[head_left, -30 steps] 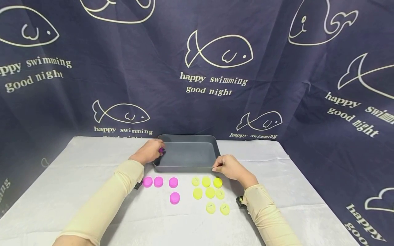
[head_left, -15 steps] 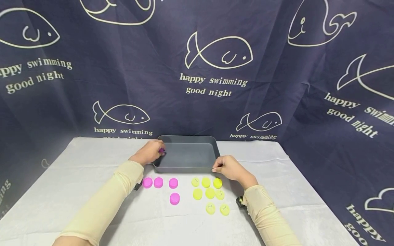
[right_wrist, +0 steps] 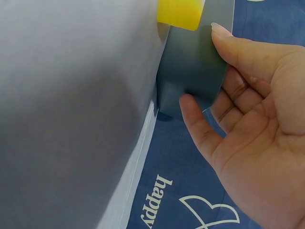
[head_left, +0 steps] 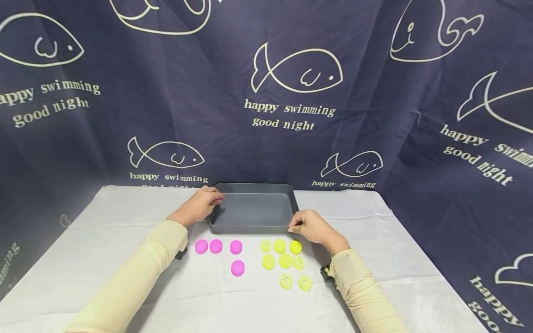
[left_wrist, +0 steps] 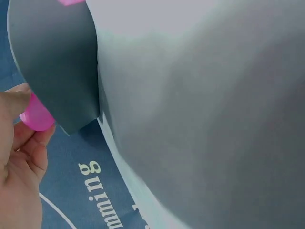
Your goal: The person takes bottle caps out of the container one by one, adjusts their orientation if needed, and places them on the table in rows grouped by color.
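Note:
My left hand (head_left: 198, 204) is at the left side of a dark grey rectangular baking tray (head_left: 251, 228). It pinches a round pink cap (left_wrist: 37, 114) at the tray's rim, as the left wrist view shows. In the head view that cap is mostly covered by the fingers and looks blurred. At the tray's near right corner, my right hand (head_left: 312, 225) grips the rim between thumb and fingers. Several more pink caps (head_left: 238, 268) lie on the table in front of the tray, left of centre. To their right lie several yellow caps (head_left: 285, 261), some with small dark writing.
A white cloth covers the table (head_left: 200, 300). Behind it and along both sides hangs a navy curtain (head_left: 233, 115) printed with white fish and lettering. The tray stands near the table's back edge.
My left hand has risen slightly with the pink cap, and its forearm has shifted to the left. The right hand has kept its place at the tray's corner.

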A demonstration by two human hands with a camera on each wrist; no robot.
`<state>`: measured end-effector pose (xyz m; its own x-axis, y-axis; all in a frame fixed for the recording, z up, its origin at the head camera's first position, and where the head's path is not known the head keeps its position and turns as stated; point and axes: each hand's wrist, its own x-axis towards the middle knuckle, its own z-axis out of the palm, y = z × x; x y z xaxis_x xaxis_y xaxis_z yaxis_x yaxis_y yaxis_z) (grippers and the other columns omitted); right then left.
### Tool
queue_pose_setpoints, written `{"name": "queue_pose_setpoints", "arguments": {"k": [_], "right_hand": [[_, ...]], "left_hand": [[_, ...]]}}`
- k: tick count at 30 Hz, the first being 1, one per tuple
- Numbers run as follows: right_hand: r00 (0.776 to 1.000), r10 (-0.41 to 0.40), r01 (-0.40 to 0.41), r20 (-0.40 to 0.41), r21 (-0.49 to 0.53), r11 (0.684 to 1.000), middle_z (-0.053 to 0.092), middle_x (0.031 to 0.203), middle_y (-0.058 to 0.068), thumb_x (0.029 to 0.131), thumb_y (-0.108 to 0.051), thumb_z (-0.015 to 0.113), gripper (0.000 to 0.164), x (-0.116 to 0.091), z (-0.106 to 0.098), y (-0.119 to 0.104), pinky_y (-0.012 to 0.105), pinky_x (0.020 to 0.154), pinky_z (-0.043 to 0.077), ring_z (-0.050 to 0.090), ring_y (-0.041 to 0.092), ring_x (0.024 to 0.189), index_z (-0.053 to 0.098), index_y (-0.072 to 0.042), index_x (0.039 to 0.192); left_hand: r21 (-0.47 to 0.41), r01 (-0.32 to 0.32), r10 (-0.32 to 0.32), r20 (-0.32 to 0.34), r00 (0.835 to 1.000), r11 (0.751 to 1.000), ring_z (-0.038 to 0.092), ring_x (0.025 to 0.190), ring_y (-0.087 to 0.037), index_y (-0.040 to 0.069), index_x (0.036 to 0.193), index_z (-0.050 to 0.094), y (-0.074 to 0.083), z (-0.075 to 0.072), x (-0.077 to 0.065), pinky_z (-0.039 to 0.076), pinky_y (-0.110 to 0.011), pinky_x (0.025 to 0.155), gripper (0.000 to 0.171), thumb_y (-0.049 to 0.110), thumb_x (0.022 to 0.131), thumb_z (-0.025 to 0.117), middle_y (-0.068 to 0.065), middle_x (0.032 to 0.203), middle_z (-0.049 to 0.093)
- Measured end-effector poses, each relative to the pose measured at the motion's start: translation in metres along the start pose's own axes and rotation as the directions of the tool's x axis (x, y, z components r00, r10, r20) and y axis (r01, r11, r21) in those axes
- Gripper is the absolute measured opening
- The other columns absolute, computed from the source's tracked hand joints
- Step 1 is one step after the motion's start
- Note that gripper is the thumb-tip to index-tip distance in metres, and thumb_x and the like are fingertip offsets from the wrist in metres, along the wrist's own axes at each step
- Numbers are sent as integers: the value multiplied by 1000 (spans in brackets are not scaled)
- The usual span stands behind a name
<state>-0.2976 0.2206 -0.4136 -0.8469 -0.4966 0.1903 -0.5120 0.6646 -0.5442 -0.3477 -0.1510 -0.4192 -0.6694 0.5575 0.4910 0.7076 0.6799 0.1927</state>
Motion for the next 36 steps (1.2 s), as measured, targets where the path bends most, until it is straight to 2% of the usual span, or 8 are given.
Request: {"name": "queue_pose_setpoints", "arguments": {"k": [4, 13, 17, 23, 28, 33, 36], "right_hand": [[1000, 1, -1, 2, 6, 1000, 68, 73, -5, 85, -7, 77, 8, 0, 0, 0, 25, 57, 43, 52, 11, 64, 76, -10, 78], [1000, -11, 11, 4, 15, 1000, 68, 72, -5, 85, -6, 76, 8, 0, 0, 1, 25, 56, 43, 51, 10, 64, 75, -10, 78], [1000, -11, 11, 4, 16, 1000, 67, 72, -6, 85, -6, 77, 9, 0, 0, 1, 25, 56, 43, 51, 10, 64, 75, -10, 77], [1000, -9, 10, -1, 11, 1000, 67, 71, -7, 85, -6, 77, 8, -1, 1, 1, 24, 55, 42, 51, 11, 64, 75, -10, 77], [1000, -8, 8, -3, 8, 1000, 67, 72, -6, 85, -6, 76, 8, -1, 1, 1, 25, 55, 42, 51, 12, 64, 75, -10, 78], [1000, -4, 4, -4, 8, 1000, 66, 71, -6, 85, -6, 77, 9, 0, 2, 2, 24, 55, 42, 51, 11, 64, 75, -10, 77], [1000, 0, 0, -1, 4, 1000, 67, 72, -6, 85, -6, 77, 9, -1, 2, 2, 24, 56, 43, 51, 10, 64, 75, -10, 77]], "left_hand": [[-13, 16, -16, 3, 1000, 1000, 60, 87, -27, 0, 102, 74, 0, -3, -4, 50, -41, 81, 14, -2, 91, 66, -9, 96, 68], [-8, -30, 30, -10, 1000, 1000, 57, 84, -25, 3, 97, 68, 3, -6, -8, 44, -40, 78, 9, 1, 89, 70, -4, 88, 63], [10, -19, 19, -1, 1000, 1000, 58, 87, -26, 3, 100, 69, 3, -5, -10, 44, -41, 81, 11, 3, 90, 71, -5, 91, 63], [-7, -7, 7, 11, 1000, 1000, 55, 88, -26, 3, 109, 74, 11, -11, -12, 46, -41, 81, 18, 4, 92, 69, -8, 97, 64], [-55, -2, 2, -6, 1000, 998, 53, 89, -24, 7, 107, 75, 24, -20, -17, 47, -39, 81, 16, 7, 91, 71, -6, 96, 60], [-132, -74, 65, -69, 995, 989, 56, 86, -17, 11, 97, 75, 36, -27, -25, 50, -34, 79, 16, 8, 83, 80, -1, 92, 59], [-181, -88, 72, -93, 993, 980, 59, 85, -13, 12, 94, 74, 43, -32, -31, 53, -33, 77, 20, 9, 77, 85, 3, 93, 61]]}}
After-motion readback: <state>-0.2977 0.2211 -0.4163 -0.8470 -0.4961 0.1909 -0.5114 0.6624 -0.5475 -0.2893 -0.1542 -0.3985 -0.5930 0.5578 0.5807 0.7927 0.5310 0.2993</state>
